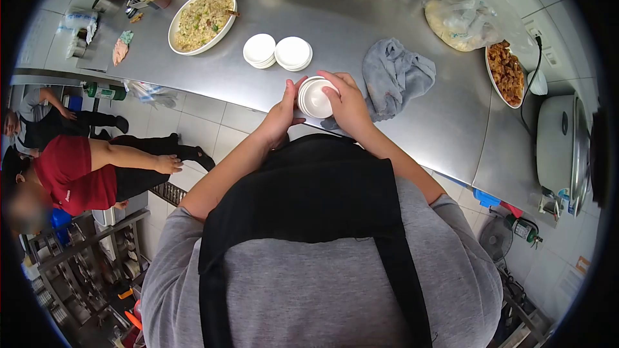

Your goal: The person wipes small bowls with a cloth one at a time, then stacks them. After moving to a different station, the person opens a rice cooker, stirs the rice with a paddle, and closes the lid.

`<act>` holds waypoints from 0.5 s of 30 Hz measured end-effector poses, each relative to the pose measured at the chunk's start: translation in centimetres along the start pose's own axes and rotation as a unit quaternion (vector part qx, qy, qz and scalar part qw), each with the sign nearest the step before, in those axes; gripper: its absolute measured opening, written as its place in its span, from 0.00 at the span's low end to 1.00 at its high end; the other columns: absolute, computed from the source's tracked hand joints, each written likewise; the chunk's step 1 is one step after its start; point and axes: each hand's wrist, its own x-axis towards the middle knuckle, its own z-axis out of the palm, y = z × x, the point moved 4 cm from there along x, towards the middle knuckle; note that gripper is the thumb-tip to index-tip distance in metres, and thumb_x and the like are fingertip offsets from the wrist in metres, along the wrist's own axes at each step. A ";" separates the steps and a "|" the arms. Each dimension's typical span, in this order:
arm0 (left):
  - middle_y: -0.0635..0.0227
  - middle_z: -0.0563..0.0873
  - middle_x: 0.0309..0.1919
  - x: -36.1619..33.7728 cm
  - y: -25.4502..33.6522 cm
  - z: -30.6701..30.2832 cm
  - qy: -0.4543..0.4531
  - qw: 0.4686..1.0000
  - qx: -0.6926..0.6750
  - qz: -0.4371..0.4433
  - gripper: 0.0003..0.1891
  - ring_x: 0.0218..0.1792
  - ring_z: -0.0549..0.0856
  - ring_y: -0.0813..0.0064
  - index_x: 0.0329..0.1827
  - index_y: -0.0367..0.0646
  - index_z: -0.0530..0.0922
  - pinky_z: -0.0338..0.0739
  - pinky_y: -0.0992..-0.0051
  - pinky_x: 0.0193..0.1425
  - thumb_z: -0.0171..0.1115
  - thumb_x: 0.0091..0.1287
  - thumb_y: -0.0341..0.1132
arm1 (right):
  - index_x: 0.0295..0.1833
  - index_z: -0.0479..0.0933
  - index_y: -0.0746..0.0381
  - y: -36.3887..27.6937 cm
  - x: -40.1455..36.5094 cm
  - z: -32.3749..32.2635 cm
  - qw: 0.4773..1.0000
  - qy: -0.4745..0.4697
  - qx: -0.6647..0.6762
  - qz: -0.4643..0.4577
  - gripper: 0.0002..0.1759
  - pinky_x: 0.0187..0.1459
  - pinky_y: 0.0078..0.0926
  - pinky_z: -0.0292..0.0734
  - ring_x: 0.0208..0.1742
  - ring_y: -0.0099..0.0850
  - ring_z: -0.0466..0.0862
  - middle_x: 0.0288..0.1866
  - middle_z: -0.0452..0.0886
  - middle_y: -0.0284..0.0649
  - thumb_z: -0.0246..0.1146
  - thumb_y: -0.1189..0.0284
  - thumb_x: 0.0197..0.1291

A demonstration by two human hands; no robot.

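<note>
Between my two hands, over the counter's front edge, is a stack of small white bowls [318, 99]. My left hand [281, 113] has its fingers against the left side of the stack. Around the right side curls my right hand [349, 102], its thumb at the rim of the top bowl. Two short stacks of small white dishes, a left one [260, 49] and a right one [293, 53], stand side by side just beyond my hands. A crumpled grey-blue cloth [398, 77] lies to the right of my right hand.
On the steel counter [335, 9] are an oval dish of fried rice [205, 20], a plastic bag [467, 19] over a dish, and a dish of browned food [505, 73]. A cooker [560, 145] stands far right. Two other people [68, 171] are at left.
</note>
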 end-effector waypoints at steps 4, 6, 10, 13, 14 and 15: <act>0.67 0.68 0.71 0.1 -0.1 0.1 0.044 0.998 0.041 0.036 0.36 0.69 0.68 0.72 0.79 0.59 0.57 0.69 0.63 0.67 0.26 0.75 0.67 | 0.66 0.74 0.56 -1.3 0.2 -1.4 0.916 -0.090 0.206 0.332 0.19 0.26 0.20 0.76 0.33 0.21 0.79 0.49 0.80 0.39 0.54 0.71 0.72; 0.67 0.75 0.64 0.6 0.0 -0.3 0.016 0.994 0.096 0.056 0.31 0.63 0.74 0.73 0.76 0.56 0.62 0.71 0.66 0.64 0.31 0.78 0.62 | 0.66 0.75 0.56 -0.7 0.2 -1.7 0.899 -0.085 0.238 0.357 0.19 0.25 0.18 0.75 0.33 0.20 0.79 0.48 0.80 0.38 0.54 0.71 0.72; 0.68 0.78 0.59 2.4 -1.8 -1.8 0.085 0.981 0.154 0.078 0.27 0.58 0.77 0.75 0.72 0.50 0.66 0.71 0.69 0.62 0.36 0.80 0.56 | 0.65 0.75 0.57 0.0 0.4 -1.3 0.957 -0.059 0.144 0.244 0.20 0.38 0.25 0.78 0.39 0.33 0.82 0.47 0.80 0.42 0.56 0.72 0.70; 0.65 0.78 0.60 2.8 -1.4 -1.3 0.094 0.965 0.186 0.158 0.26 0.59 0.77 0.73 0.70 0.45 0.68 0.71 0.72 0.63 0.35 0.81 0.51 | 0.65 0.75 0.57 -1.3 0.1 -1.1 0.993 -0.050 -0.002 0.106 0.20 0.49 0.32 0.77 0.46 0.43 0.82 0.51 0.79 0.47 0.57 0.72 0.68; 0.59 0.78 0.58 2.7 -0.8 -0.9 0.109 0.947 0.178 0.242 0.25 0.58 0.77 0.69 0.66 0.43 0.71 0.69 0.70 0.64 0.35 0.81 0.50 | 0.65 0.75 0.57 -1.8 -0.1 -1.1 0.995 -0.049 -0.036 0.083 0.21 0.53 0.35 0.75 0.49 0.47 0.81 0.52 0.78 0.49 0.58 0.72 0.67; 0.54 0.77 0.57 2.4 -0.1 -0.6 0.124 0.922 0.169 0.325 0.24 0.58 0.77 0.65 0.62 0.42 0.74 0.68 0.69 0.66 0.35 0.81 0.48 | 0.65 0.75 0.57 -1.6 -0.3 -1.0 0.995 -0.048 -0.037 0.082 0.21 0.53 0.35 0.75 0.49 0.47 0.81 0.52 0.78 0.49 0.58 0.72 0.67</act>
